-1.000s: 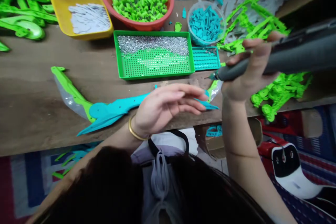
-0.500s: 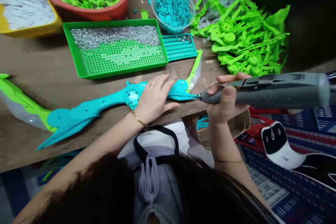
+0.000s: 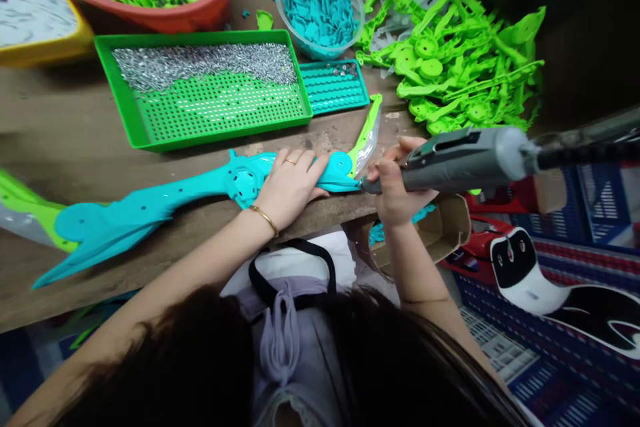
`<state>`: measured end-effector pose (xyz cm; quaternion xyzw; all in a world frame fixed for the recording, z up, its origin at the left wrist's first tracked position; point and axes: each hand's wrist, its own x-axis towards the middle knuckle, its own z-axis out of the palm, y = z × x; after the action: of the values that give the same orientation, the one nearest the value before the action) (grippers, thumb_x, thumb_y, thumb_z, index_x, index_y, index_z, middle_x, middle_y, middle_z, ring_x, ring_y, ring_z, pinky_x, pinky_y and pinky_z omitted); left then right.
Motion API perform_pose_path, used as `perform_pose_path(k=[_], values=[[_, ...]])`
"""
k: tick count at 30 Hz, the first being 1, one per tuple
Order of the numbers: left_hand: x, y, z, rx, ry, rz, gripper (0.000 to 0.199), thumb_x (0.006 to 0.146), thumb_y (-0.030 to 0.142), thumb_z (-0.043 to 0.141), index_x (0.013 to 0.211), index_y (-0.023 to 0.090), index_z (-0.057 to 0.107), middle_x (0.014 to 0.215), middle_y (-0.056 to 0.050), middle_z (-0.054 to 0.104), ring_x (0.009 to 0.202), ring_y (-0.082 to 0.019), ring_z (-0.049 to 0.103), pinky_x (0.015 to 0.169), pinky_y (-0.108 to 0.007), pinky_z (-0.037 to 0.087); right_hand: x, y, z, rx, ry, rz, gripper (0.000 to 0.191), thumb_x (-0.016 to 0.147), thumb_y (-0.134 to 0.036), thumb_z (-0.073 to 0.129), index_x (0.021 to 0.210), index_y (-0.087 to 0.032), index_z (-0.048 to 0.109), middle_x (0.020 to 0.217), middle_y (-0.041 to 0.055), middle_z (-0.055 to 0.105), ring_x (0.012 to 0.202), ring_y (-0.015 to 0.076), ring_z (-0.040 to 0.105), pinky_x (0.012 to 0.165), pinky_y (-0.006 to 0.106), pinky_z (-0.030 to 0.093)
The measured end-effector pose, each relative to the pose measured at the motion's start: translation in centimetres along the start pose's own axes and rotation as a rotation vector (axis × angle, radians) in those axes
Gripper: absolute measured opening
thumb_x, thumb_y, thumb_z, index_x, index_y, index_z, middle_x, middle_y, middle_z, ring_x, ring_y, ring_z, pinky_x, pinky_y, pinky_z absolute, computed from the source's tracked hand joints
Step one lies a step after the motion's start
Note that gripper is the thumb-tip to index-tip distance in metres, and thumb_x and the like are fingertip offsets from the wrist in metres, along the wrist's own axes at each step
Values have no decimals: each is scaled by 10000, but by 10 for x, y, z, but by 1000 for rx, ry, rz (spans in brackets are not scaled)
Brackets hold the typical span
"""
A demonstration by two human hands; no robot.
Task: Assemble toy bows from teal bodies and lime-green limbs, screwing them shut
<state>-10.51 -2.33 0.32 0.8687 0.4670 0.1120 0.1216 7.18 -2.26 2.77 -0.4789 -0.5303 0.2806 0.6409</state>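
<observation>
A turquoise plastic toy bow [image 3: 185,195] lies across the table near its front edge, with lime-green and clear curved pieces at both ends. My left hand [image 3: 290,188] rests over the right half of the bow, fingers curled across it and holding it down. In my right hand [image 3: 395,193] is a grey electric screwdriver [image 3: 450,161], gripped around its front part and lying nearly level. Its tip meets the bow's right end, beside the green limb piece [image 3: 367,130]. The exact contact point is too small to make out.
Behind the bow stand a green tray [image 3: 215,137] of small metal screws, a small teal tray [image 3: 335,103] and a clear tub [image 3: 320,47] of turquoise parts. Lime-green parts [image 3: 450,73] are heaped at the right. Below the edge is a cardboard box [image 3: 453,227].
The screwdriver's rear end has swung left and towards me, and its cable now shows. My right hand has shifted slightly left. My left hand stays on the bow; the whole view has drifted a little.
</observation>
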Motion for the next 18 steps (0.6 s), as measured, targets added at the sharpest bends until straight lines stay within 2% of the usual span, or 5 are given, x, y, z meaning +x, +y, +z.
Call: perform_pose_path(k=[4, 8, 10, 14, 18], values=[[-14, -7, -11, -31, -27, 42, 625, 820, 462, 663, 1319, 105, 541, 1124, -183, 638, 1044, -348, 562, 931, -469, 442, 21, -23, 11, 52, -104, 33, 354, 757, -478, 719, 1035, -293, 603, 776, -42, 655, 467, 97, 585, 476, 271, 531], [-43, -25, -22, -59, -13, 31, 648, 832, 455, 652, 1365, 114, 511, 1162, -188, 634, 1063, -348, 568, 951, -478, 445, 59, -30, 52, 109, -98, -87, 329, 814, -594, 610, 986, -313, 595, 929, -14, 661, 753, 143, 706, 700, 333, 613], [-58, -33, -26, -50, -16, 4, 628, 850, 448, 634, 1374, 125, 508, 1185, -192, 629, 1084, -352, 566, 973, -490, 436, 74, -17, 82, 109, -97, -70, 339, 814, -615, 602, 949, -304, 595, 956, -9, 658, 833, 155, 715, 751, 335, 615], [-73, -37, -32, 22, -18, -70, 588, 868, 394, 633, 1374, 122, 506, 1278, -197, 596, 1193, -359, 532, 1074, -525, 366, 89, 28, 139, 115, -83, 47, 405, 786, -629, 618, 993, -282, 600, 874, -18, 647, 712, 125, 704, 647, 279, 607], [-67, -21, -24, 24, 16, -66, 833, 794, 490, 708, 1425, 28, 419, 1429, -247, 483, 1362, -382, 405, 1152, -534, 282, 91, 67, 168, 160, -66, 41, 402, 811, -615, 580, 984, -253, 611, 772, -28, 596, 640, 102, 676, 614, 266, 591]])
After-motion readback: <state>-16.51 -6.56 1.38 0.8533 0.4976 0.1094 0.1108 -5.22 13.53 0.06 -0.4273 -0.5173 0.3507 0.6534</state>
